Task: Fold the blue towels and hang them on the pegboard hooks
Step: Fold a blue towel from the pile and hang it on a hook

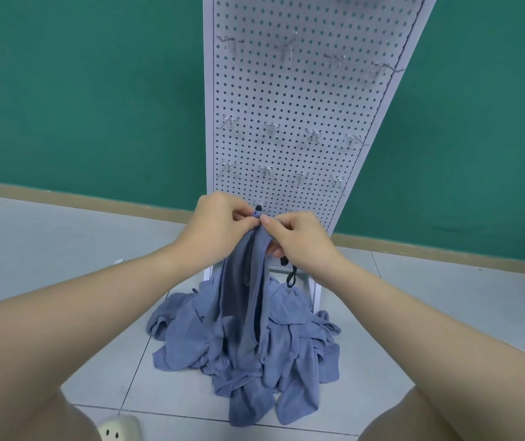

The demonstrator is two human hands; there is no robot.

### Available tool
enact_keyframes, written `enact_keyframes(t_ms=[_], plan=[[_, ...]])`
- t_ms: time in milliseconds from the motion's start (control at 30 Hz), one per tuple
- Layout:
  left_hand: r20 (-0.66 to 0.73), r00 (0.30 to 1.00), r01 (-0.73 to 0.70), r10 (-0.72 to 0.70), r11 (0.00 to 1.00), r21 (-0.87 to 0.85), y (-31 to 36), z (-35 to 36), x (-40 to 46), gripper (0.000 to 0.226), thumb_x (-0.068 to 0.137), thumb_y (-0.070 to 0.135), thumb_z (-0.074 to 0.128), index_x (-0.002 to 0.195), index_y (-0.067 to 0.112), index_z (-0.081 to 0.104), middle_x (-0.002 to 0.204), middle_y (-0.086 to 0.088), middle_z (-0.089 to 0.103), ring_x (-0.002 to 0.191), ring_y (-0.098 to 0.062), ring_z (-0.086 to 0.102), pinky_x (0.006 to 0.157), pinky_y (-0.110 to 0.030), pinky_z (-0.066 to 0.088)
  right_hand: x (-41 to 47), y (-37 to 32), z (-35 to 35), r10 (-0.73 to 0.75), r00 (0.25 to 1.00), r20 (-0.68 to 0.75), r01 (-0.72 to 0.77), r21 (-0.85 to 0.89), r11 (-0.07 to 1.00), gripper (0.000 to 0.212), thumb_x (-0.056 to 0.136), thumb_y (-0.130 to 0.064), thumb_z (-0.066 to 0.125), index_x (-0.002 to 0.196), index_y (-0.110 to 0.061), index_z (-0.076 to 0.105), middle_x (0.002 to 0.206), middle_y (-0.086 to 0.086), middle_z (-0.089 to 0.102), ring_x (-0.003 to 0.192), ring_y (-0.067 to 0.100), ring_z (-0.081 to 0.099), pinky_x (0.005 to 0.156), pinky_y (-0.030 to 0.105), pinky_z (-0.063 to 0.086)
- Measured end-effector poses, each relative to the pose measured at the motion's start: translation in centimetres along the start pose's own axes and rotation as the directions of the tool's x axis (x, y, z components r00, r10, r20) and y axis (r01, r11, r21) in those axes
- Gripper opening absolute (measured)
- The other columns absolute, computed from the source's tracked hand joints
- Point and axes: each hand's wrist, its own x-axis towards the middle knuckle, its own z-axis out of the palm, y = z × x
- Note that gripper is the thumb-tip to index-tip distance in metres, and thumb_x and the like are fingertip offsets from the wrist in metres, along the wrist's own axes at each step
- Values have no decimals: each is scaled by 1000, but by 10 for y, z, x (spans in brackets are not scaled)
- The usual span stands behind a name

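A white pegboard (pixel 293 100) stands upright against the green wall, with several bare metal hooks (pixel 272 127) in rows. A blue towel (pixel 248 281) hangs bunched lengthwise from both my hands, in front of the board's lowest hook row. My left hand (pixel 219 221) pinches its top edge. My right hand (pixel 299 238) pinches the same top edge just to the right, thumb touching the left thumb. A black loop (pixel 258 207) shows right above the towel's top, at a low hook. A pile of several blue towels (pixel 245 342) lies on the floor below.
Grey tiled floor surrounds the pile. A black strap (pixel 290 276) dangles near the board's white foot (pixel 315 291). My knees fill both lower corners, and a pale shoe (pixel 117 429) sits at the bottom left. A tan skirting runs along the green wall.
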Motion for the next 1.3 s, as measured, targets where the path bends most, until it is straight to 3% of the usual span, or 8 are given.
enact_keyframes(t_ms=[233, 367, 633, 833, 933, 1033, 1200, 1300], plan=[[-66, 996, -57, 57, 998, -9, 3, 4, 0, 9, 93, 18, 75, 86, 17, 81, 75, 10, 74, 74, -3, 68, 70, -15, 52, 2, -4, -4, 53, 994, -98, -50, 30, 998, 48, 107, -27, 55, 86, 15, 67, 73, 15, 74, 48, -2, 62, 53, 12, 50], [-83, 993, -85, 81, 995, -46, 9, 14, -2, 11, 93, 17, 74, 87, 18, 83, 74, 10, 75, 72, -6, 68, 69, -18, 54, 1, -9, 0, 90, 988, -126, -78, 94, 992, 45, 107, -28, 54, 69, -5, 64, 62, 1, 66, 47, -1, 63, 47, 10, 44], [-61, 983, -175, 174, 985, -14, 9, 21, -5, 15, 97, 19, 69, 92, 16, 83, 83, -8, 72, 84, -24, 63, 82, -46, 51, 4, -11, -3, 175, 978, -110, -154, 180, 971, 45, 108, -36, 53, 84, -6, 77, 76, 6, 78, 74, 20, 77, 66, 26, 58], [94, 963, -252, 253, 967, -21, 4, 24, -5, 24, 103, 9, 54, 97, 13, 77, 90, -2, 58, 86, -15, 55, 77, -30, 44, 4, -11, -14, 152, 984, -96, -129, 215, 968, 42, 101, -42, 64, 90, -5, 79, 74, 7, 76, 75, 16, 75, 71, 27, 58], [100, 973, -192, 206, 972, -133, 4, 15, -2, 30, 103, 4, 54, 117, 18, 76, 98, 9, 62, 87, 1, 58, 83, -18, 45, 0, -12, -22, 72, 994, -79, -60, 145, 988, 35, 103, -37, 62, 88, -10, 78, 72, 4, 74, 64, 6, 69, 67, 20, 56], [35, 985, -164, 172, 972, -169, 3, 3, 2, 23, 101, 9, 62, 113, 24, 75, 105, 12, 68, 94, 1, 63, 89, -26, 52, -4, -17, -30, -23, 999, -33, 23, -7, 1000, 38, 106, -32, 56, 89, -5, 76, 69, 1, 67, 55, 3, 61, 59, 15, 47], [259, 942, -170, 215, 968, -183, 2, -14, 1, 39, 103, 21, 62, 137, 39, 56, 137, 27, 58, 128, 5, 52, 108, -25, 45, -11, -22, -31, -183, 980, 83, 191, -96, 977, 45, 108, -29, 52, 74, 0, 51, 66, 7, 42, 63, 19, 41, 64, 34, 41], [384, 893, -146, 234, 958, -245, 5, -18, -1, 30, 105, 22, 59, 132, 34, 64, 131, 22, 67, 124, 2, 60, 107, -22, 45, -16, -23, -33, -225, 966, 125, 235, -77, 969, 43, 107, -32, 53, 72, -8, 53, 66, 8, 44, 63, 19, 41, 63, 40, 38]])
